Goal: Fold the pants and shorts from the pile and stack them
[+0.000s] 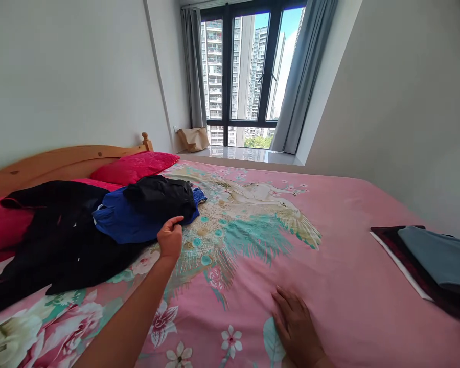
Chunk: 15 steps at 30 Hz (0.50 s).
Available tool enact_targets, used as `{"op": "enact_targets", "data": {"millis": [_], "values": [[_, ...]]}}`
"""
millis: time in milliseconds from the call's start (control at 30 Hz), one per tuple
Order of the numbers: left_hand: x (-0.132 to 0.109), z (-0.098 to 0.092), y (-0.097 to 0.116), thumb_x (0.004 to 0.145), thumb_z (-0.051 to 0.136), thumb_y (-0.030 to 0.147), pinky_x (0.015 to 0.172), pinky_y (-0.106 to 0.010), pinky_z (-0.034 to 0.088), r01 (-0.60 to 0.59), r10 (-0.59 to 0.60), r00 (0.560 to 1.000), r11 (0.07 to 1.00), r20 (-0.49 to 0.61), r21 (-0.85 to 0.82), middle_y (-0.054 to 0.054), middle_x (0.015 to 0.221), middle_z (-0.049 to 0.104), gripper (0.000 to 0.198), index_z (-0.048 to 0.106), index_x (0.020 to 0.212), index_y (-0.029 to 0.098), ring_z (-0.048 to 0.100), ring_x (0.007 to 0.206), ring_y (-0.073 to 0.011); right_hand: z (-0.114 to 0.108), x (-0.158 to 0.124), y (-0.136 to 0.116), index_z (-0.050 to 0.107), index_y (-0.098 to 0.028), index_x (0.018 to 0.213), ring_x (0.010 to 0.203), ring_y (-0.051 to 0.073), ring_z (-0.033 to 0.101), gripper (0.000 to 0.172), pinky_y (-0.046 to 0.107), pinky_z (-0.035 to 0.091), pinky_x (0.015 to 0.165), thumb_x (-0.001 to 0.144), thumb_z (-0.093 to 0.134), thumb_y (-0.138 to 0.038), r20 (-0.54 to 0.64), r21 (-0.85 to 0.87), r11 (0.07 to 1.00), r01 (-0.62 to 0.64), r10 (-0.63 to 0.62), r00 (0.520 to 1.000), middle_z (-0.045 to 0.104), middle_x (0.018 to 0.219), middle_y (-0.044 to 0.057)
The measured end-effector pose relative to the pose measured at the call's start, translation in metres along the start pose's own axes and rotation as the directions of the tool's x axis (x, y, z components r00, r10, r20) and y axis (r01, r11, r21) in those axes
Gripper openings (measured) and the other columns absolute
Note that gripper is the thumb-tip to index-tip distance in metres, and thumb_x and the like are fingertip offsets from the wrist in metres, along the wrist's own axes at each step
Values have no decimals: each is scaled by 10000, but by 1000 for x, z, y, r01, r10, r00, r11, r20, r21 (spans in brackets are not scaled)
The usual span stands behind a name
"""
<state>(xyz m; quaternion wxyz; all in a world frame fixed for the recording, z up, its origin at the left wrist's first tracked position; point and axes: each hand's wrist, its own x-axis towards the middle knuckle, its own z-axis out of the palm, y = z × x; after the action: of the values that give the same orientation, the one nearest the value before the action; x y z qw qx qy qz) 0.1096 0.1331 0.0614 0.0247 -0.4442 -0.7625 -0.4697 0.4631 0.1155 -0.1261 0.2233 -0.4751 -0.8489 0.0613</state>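
Note:
My left hand [170, 239] reaches over the bed to a heap of clothes, its fingers curled and pinched at the near edge of a black garment [163, 197]. That garment is crumpled, with what looks like a gathered waistband. Under it lies a blue garment [126, 220] with a pale drawstring or trim at its left end. Larger black clothes [69, 245] spread out below and to the left. My right hand [297, 322] rests flat on the pink flowered bedsheet [249, 286], fingers stretched out and holding nothing.
A stack of folded clothes [440, 260], blue-grey on top, lies at the bed's right side. Red pillows [138, 167] lean by the wooden headboard [80, 156]. A brown paper bag [193, 139] stands on the window sill [249, 155].

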Motion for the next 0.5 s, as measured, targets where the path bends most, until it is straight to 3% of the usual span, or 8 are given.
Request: {"op": "enact_targets", "data": {"millis": [100, 200, 300, 400, 500], "values": [[-91, 7, 39, 807, 388, 122, 630, -249, 521, -23, 44, 991, 986, 124, -167, -18, 746, 648, 262, 647, 836, 133, 607, 650, -120, -18, 4, -13, 609, -200, 1187, 1219, 270, 453, 388, 483, 297, 1075, 860, 447, -332, -43, 136, 990, -38, 44, 998, 553, 1288, 86], [-205, -1, 71, 699, 373, 93, 728, -245, 534, -29, 110, 962, 951, 249, -309, -14, 805, 689, 335, 672, 824, 174, 651, 768, -135, -40, -2, -28, 653, -165, 1064, 1114, 278, 517, 330, 467, 351, 1017, 835, 494, -340, -116, 340, 938, -62, 108, 987, 620, 1157, 116], [-305, -20, 77, 654, 408, 100, 858, -296, 519, 194, -26, 929, 884, 369, -425, -40, 1031, 697, 469, 659, 1039, 191, 641, 988, -183, -59, -35, -44, 648, -170, 956, 968, 238, 585, 308, 389, 453, 893, 888, 420, -365, -142, 451, 888, -88, 169, 975, 656, 1015, 107], [-372, -45, 64, 683, 513, 188, 877, -329, 522, 348, -202, 897, 872, 393, -345, -84, 1165, 658, 554, 558, 1234, 155, 624, 1057, -227, -74, -95, -64, 615, -183, 842, 792, 204, 617, 342, 321, 508, 730, 930, 346, -375, -136, 542, 832, -118, 225, 965, 660, 836, 79], [-406, -71, 49, 764, 559, 350, 884, -329, 524, 324, -197, 885, 910, 422, -257, -81, 1058, 712, 386, 668, 1080, 157, 651, 1012, -240, -91, -162, -87, 609, -206, 811, 772, 202, 623, 276, 326, 517, 726, 917, 395, -344, -144, 641, 767, -27, 154, 978, 660, 800, 61]]}}
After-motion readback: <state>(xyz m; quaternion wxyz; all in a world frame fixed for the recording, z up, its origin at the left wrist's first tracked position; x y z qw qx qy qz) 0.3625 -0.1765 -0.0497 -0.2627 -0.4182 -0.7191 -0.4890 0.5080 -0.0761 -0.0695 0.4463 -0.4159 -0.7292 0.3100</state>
